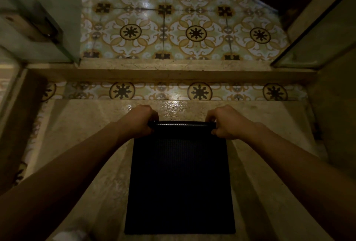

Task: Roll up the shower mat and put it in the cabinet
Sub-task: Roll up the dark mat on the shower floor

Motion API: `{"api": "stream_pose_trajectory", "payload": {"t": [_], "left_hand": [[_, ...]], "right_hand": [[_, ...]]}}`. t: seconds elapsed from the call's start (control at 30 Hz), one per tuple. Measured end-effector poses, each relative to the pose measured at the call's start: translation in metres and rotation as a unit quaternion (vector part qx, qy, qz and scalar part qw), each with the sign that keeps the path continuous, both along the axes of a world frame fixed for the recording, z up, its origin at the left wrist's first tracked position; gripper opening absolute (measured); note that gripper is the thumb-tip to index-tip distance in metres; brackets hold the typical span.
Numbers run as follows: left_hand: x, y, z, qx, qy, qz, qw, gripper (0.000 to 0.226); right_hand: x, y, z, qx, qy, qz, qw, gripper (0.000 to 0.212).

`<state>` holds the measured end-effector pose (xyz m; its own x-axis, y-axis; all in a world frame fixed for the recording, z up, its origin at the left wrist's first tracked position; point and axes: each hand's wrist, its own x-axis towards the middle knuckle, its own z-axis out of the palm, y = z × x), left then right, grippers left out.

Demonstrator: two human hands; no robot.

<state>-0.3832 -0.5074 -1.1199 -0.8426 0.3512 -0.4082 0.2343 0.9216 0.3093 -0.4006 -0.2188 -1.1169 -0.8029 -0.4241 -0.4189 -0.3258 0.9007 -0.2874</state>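
shower mat — dark, flat, far edge rolled | left hand, right hand — fingers clenched on roll ends

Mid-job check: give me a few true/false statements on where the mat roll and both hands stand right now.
1. Both hands grip the rolled far edge of the mat. True: left hand and right hand hold its two ends.
2. The mat is fully rolled. False: only a thin roll has formed; most lies flat.
3. The mat lies on the patterned tiles. False: it lies on the plain stone floor; the tiles are beyond.
4. The mat is dark. True.
5. One hand is free. False: both are closed on the roll.
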Motion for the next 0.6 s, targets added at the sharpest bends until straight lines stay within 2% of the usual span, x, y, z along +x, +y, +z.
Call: {"api": "stream_pose_trajectory", "payload": {"t": [0.17,0.33,0.6], "left_hand": [[0.008,0.003,-0.001,-0.013,0.008,-0.03,0.999,0.021],[0.005,-0.002,0.008,-0.005,-0.037,-0.039,0.999,0.031],[0.006,-0.003,0.01,-0.01,-0.064,-0.046,0.997,0.028]], "right_hand": [[0.014,-0.001,-0.005,0.007,0.036,0.033,0.999,0.035],[0.014,0.002,0.001,0.012,0.022,0.041,0.999,0.038],[0.021,0.001,0.006,0.023,0.009,0.049,0.999,0.03]]}}
